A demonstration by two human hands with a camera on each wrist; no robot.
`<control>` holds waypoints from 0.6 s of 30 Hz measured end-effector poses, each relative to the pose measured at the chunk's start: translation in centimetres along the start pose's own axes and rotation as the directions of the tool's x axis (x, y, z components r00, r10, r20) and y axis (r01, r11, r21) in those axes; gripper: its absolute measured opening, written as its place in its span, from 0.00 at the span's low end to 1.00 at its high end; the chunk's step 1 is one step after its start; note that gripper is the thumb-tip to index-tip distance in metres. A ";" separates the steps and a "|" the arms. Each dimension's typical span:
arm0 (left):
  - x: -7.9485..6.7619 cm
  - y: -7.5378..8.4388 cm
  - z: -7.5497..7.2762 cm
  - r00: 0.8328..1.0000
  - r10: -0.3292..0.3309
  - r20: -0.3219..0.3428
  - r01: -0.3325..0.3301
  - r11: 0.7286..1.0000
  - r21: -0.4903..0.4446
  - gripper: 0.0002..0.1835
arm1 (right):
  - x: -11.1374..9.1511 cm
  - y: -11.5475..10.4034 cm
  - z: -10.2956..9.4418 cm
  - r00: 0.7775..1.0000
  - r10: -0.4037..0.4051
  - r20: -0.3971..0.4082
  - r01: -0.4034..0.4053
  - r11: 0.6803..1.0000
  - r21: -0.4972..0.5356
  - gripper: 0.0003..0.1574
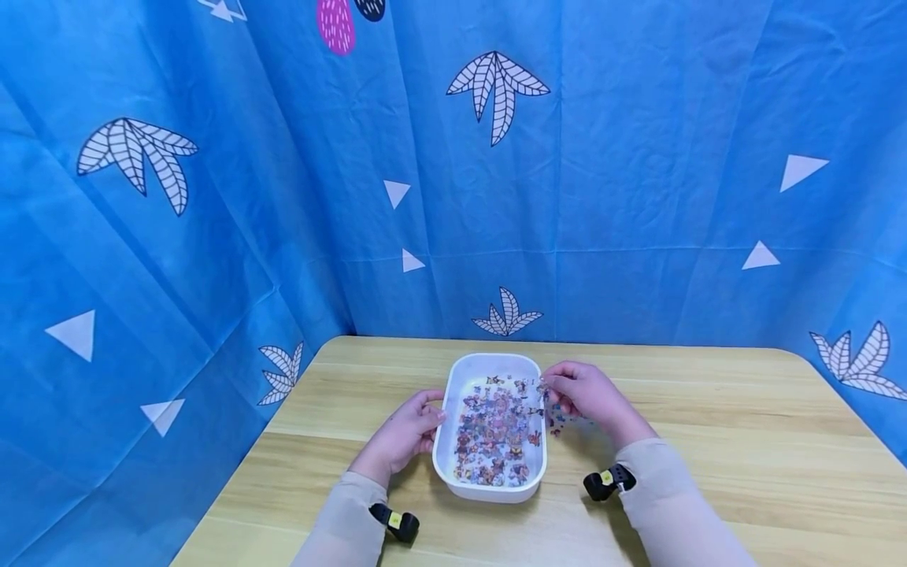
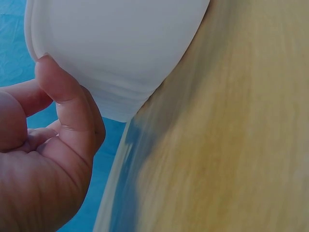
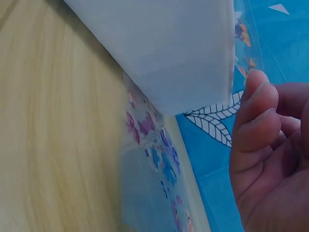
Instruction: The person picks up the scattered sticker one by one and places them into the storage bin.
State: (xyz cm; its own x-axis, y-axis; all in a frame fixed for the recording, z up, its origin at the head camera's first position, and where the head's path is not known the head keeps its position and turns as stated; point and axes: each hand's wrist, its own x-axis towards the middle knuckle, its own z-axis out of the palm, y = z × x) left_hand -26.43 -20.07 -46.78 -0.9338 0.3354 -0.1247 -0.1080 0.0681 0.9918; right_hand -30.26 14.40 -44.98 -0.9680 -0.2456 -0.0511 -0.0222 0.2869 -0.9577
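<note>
A white plastic tub (image 1: 492, 494) stands on the table with many small printed stickers (image 1: 496, 429) on clear film inside it. My left hand (image 1: 404, 433) holds the tub's left rim, the thumb on the edge and other fingers against the outer wall. At the right rim, my right hand (image 1: 584, 390) pinches a clear sticker sheet (image 3: 244, 36) with small coloured figures, part of which shows above the rim in the right wrist view. Another clear piece with blue and purple figures (image 3: 164, 154) lies on the table beside the tub, partly under the right hand in the head view.
The pale wooden table (image 1: 708, 425) reaches back to a blue patterned cloth (image 1: 623, 173) hanging behind and at the left. A black wrist camera (image 1: 400, 525) is strapped on the left sleeve, another wrist camera (image 1: 602, 482) on the right.
</note>
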 end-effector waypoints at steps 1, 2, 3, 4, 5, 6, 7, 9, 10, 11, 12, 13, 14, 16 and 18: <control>0.0 0.0 0.0 1.000 0.001 0.000 -0.001 1.000 0.000 0.28 | 0.0 0.0 0.1 1.000 -0.003 0.007 0.003 1.000 -0.008 0.15; 0.0 0.1 0.0 1.000 0.003 0.000 -0.003 1.000 0.000 0.28 | 0.1 0.0 0.2 1.000 -0.006 0.015 0.006 1.000 -0.017 0.15; 0.0 0.1 0.0 1.000 0.003 0.000 -0.003 1.000 0.000 0.28 | 0.1 0.0 0.3 1.000 -0.010 0.025 0.011 1.000 -0.026 0.15; 0.0 0.1 0.0 1.000 0.002 -0.002 -0.002 1.000 0.001 0.28 | 0.1 0.1 0.4 0.999 -0.012 0.033 0.013 0.999 -0.035 0.15; 0.0 0.1 0.0 1.000 -0.001 -0.005 0.001 1.000 0.001 0.28 | 0.1 0.1 0.5 0.999 -0.013 0.043 0.015 0.999 -0.044 0.15; 0.0 0.1 0.0 1.000 -0.003 -0.007 0.003 1.000 0.003 0.28 | 0.1 0.1 0.5 0.998 -0.017 0.054 0.020 0.998 -0.052 0.15; 0.0 0.1 0.0 1.000 -0.004 -0.008 0.004 1.000 0.005 0.28 | 0.0 0.1 0.6 0.998 -0.018 0.062 0.022 0.998 -0.058 0.15; -0.1 0.1 0.0 1.000 -0.008 -0.011 0.008 1.000 0.007 0.28 | -0.1 0.1 0.7 0.997 -0.025 0.070 0.030 0.997 -0.067 0.16; -0.1 0.0 0.0 1.000 -0.008 -0.012 0.008 1.000 0.008 0.28 | -0.1 0.1 0.7 0.997 -0.025 0.071 0.029 0.997 -0.066 0.16; -0.1 0.0 0.0 1.000 -0.008 -0.012 0.008 1.000 0.008 0.28 | -0.2 0.0 0.8 0.997 -0.029 0.073 0.033 0.997 -0.066 0.16; -0.1 0.0 0.0 1.000 -0.008 -0.012 0.008 1.000 0.006 0.28 | -0.3 0.0 0.8 0.997 -0.030 0.073 0.035 0.997 -0.068 0.16; -0.1 0.0 0.0 1.000 -0.006 -0.011 0.006 1.000 0.006 0.28 | -0.3 -0.1 0.8 0.997 -0.029 0.073 0.034 0.997 -0.067 0.16; -0.1 0.1 0.0 1.000 -0.005 -0.010 0.005 1.000 0.004 0.28 | -0.4 -0.1 0.9 0.997 -0.031 0.076 0.036 0.997 -0.069 0.16; -0.1 0.1 0.1 1.000 0.000 -0.008 0.000 1.000 0.002 0.28 | -0.5 -0.1 0.9 0.996 -0.035 0.083 0.040 0.997 -0.070 0.16; -0.2 0.0 0.1 1.000 0.003 -0.006 -0.003 1.000 0.001 0.28 | -0.6 -0.2 1.0 0.995 -0.038 0.088 0.044 0.997 -0.070 0.16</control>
State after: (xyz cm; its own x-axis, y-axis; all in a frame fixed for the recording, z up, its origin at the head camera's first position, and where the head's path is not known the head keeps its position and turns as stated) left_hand -26.27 -20.05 -46.72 -0.9362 0.3297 -0.1217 -0.1048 0.0685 0.9921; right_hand -29.44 13.58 -45.06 -0.9407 -0.3370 -0.0393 -0.0826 0.3399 -0.9368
